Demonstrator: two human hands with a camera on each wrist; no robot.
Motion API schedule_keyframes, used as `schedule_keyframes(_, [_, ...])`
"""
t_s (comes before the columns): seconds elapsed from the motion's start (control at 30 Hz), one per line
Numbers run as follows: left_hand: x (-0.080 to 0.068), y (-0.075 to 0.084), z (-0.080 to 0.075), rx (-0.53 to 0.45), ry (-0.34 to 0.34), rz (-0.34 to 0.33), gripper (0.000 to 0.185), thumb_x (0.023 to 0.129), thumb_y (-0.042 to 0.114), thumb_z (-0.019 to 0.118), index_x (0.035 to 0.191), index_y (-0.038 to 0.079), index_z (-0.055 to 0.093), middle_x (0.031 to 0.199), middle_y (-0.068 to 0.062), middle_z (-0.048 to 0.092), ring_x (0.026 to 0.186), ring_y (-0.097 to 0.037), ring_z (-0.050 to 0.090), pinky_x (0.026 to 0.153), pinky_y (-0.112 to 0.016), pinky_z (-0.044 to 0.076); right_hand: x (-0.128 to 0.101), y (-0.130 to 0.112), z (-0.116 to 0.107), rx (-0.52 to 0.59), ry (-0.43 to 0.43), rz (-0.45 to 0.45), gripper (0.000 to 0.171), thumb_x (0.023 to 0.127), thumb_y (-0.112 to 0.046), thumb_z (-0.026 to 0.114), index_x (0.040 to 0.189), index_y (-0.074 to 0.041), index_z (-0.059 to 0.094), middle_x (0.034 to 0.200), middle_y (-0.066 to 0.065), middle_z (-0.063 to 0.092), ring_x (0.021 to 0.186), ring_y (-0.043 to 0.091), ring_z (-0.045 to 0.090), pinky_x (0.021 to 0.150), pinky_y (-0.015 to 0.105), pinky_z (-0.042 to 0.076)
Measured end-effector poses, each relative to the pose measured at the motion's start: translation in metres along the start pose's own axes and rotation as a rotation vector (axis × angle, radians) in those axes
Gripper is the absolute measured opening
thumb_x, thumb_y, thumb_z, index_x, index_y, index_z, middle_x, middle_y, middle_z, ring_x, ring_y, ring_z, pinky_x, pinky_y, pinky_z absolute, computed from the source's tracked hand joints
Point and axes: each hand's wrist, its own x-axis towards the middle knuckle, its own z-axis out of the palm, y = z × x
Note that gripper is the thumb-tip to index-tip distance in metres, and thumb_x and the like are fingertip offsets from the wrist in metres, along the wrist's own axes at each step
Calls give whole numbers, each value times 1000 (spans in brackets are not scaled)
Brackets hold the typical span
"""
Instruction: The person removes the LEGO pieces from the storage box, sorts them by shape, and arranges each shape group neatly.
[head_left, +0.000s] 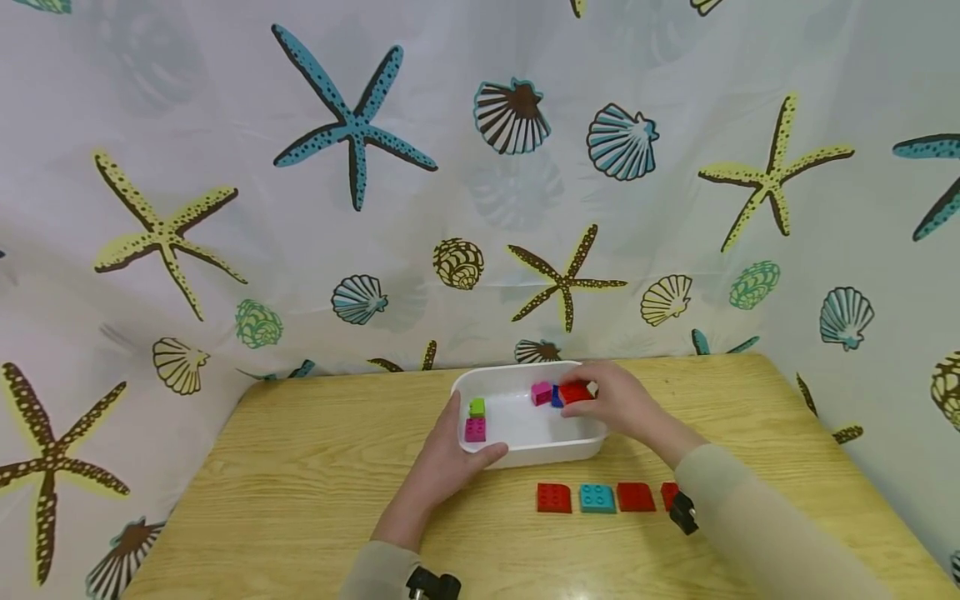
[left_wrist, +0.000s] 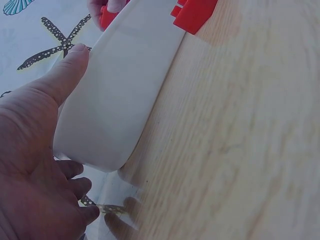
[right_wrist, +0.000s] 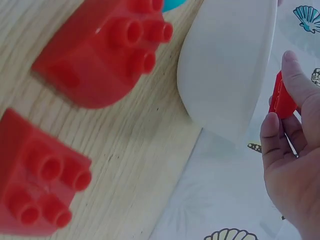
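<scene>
- Red block (head_left: 576, 392): one, held over the right part of the tray, pinched between the thumb and fingers of your right hand (head_left: 611, 402).
- White tray (head_left: 517, 421): one, on the table near its far edge. Your left hand (head_left: 446, 458) is set about the near left corner, fingers along the end and thumb along the near side, spread rather than clenched.
- Pink block (head_left: 541, 393): one, in the tray by the far wall.
- Blue block (head_left: 556, 397): one, just right of the pink, partly covered by the piece you hold.
- Green block (head_left: 477, 407) and magenta block (head_left: 476, 430): in the tray at its left end, green behind magenta, just beside your left hand.
- Row on the near side of the tray, left to right: first red piece (head_left: 553, 497), light-blue piece (head_left: 597, 498), second red piece (head_left: 636, 497), third red piece (head_left: 667, 493); the last is partly hidden from you by your right wrist camera (head_left: 682, 512).
- In the way: your right hand, which screens the tray's far right corner; what lies behind it you cannot tell.
- Wood-grain table (head_left: 322, 467): one, under everything.
- Curtain (head_left: 420, 217): starfish and shell print, hanging behind the table.
</scene>
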Motion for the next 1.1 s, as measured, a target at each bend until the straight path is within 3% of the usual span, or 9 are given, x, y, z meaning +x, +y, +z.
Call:
schedule_keyframes(0.17, [-1, 1, 0, 5, 1, -3, 126, 91, 48, 92, 178, 10, 9, 181, -18, 24, 164, -45, 29, 127, -66, 31, -10, 7, -12, -3, 14, -9, 43, 94, -23, 92, 133, -10, 80, 131, 6, 76, 120, 30, 68, 105, 52, 58])
schedule_keyframes(0.5, [-3, 5, 0, 11, 3, -19, 125, 91, 46, 92, 178, 10, 10, 181, -19, 25, 164, -46, 28, 127, -67, 31, -34, 17, -30, -37, 14, -18, 29, 93, -20, 93, 119, -14, 82, 112, -3, 75, 105, 23, 65, 92, 45, 59])
schedule_keyframes(0.9, [-2, 4, 0, 10, -1, -14, 126, 90, 49, 92, 178, 11, 10, 181, -18, 24, 164, -46, 28, 127, -67, 32, -69, 31, -43, -47, 17, -4, 30, 89, -17, 95, 115, -14, 79, 108, -2, 73, 101, 23, 63, 85, 42, 60])
schedule_keyframes(1.1, [-2, 3, 0, 13, -1, -16, 126, 90, 49, 92, 179, 12, 9, 181, -16, 23, 164, -45, 27, 127, -67, 32, -91, 44, -49, -80, 9, -20, 34, 89, -17, 95, 120, -11, 81, 108, -5, 74, 98, 19, 63, 83, 41, 61])
